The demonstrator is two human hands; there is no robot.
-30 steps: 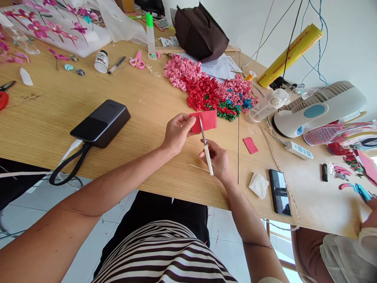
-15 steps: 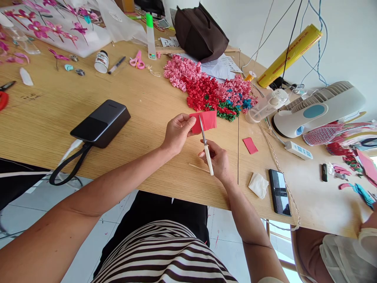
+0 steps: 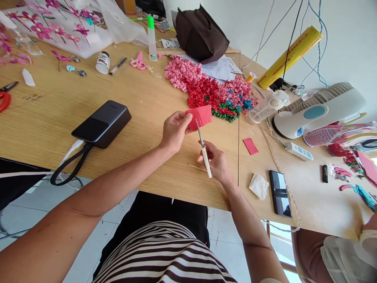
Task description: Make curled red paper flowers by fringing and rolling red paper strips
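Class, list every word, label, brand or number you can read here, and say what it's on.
No text reads clearly.
Yellow roll: red lettering, too blurred.
Power bank: faint lettering, too small.
Black-capped bottle: label, too small.
Green-capped bottle: label, too small.
Printed sheets: marks too small.
Tabletop: dark marks, illegible.
Red paper: no lettering visible.

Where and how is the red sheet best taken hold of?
Probably by the left end of the red sheet, from the left, where the left grip pinches it: slits run up from the lower edge farther right, and the scissors reach in from below, while what shows of that end looks uncut.
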